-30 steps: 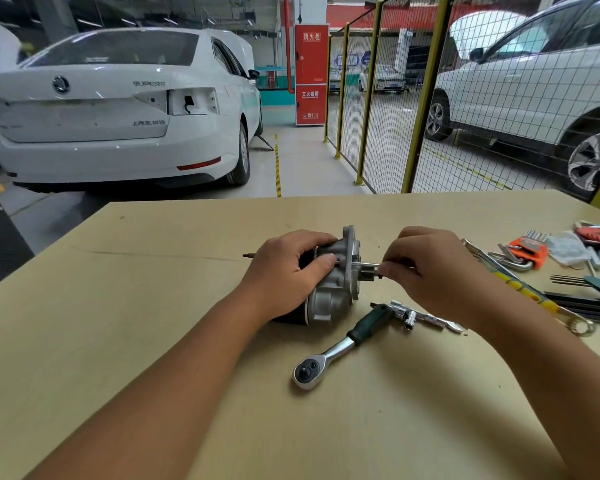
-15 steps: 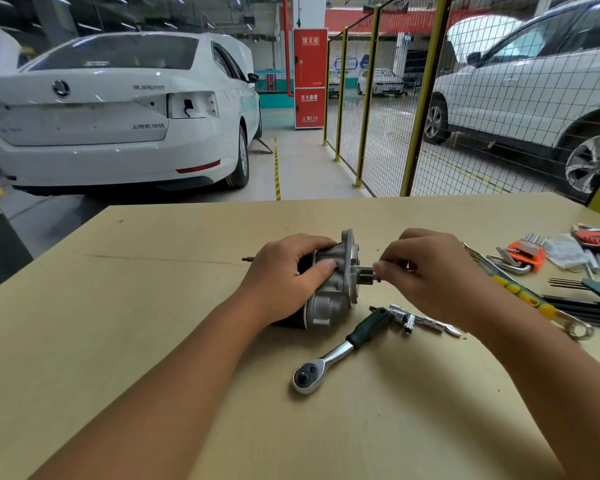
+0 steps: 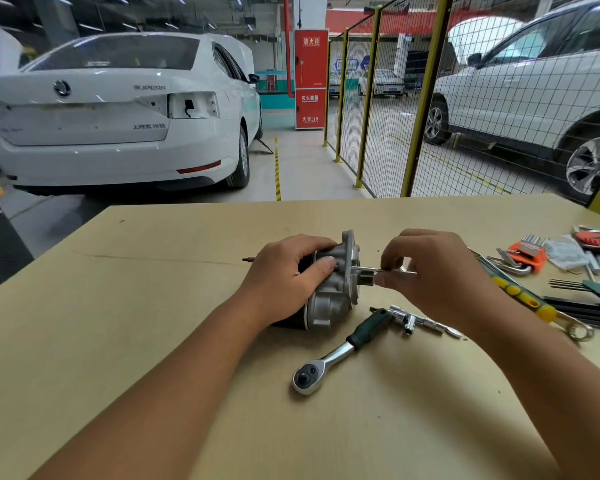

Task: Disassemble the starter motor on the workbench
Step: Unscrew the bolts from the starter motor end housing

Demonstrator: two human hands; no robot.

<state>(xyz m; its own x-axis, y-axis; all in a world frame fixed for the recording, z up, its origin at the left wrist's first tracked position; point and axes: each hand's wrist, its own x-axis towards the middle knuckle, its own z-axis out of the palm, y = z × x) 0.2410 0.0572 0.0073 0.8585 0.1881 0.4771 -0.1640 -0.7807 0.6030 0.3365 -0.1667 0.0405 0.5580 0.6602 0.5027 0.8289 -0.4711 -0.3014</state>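
The left hand point(image 3: 284, 271) grips the starter motor point(image 3: 329, 289) mid-worktop point(image 3: 118, 323); right hand point(image 3: 430, 268) fingers pinch its long bolt point(image 3: 368, 269). A ratchet point(image 3: 340, 348) lies just beside.

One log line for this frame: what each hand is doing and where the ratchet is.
left hand: grips starter motor | right hand: pinches thin rod at motor's flange | ratchet: idle on workbench

White sedan point(image 3: 118, 112) parked beyond tan workbench top point(image 3: 118, 341). Red fire-hydrant cabinet point(image 3: 310, 79) past it. Yellow-posted wire mesh fence point(image 3: 413, 109) at right; white SUV point(image 3: 534, 88) behind the mesh. Orange-holdered hex key set point(image 3: 529, 256) near the bench's right edge.
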